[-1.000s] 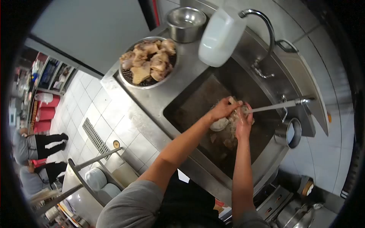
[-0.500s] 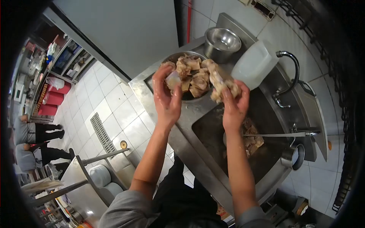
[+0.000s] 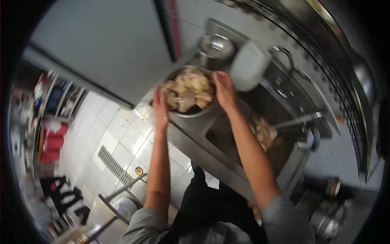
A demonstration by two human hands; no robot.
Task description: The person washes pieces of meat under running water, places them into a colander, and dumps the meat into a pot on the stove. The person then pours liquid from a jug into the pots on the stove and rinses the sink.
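A round metal bowl (image 3: pixel 191 115) heaped with chunks of bony meat (image 3: pixel 191 89) sits at the counter's left end. My left hand (image 3: pixel 161 107) presses against its left side, and my right hand (image 3: pixel 223 87) clasps the opposite side near the rim. Motion blur softens the fingers, but both hands hold the bowl between them. More bony meat (image 3: pixel 266 133) lies in the dark sink basin (image 3: pixel 239 146), under running water, partly behind my right forearm.
Behind the bowl stand a smaller steel bowl (image 3: pixel 217 46) and a whitish plastic container (image 3: pixel 248 67). A curved faucet (image 3: pixel 288 57) rises beyond the sink. A small pot (image 3: pixel 313 138) hangs at the right edge. Other people (image 3: pixel 61 195) stand at the far left.
Both hands have let go of the meat pieces they held, which are no longer in them, and have moved to the bowl's two sides. The camera view has shifted and blurred.
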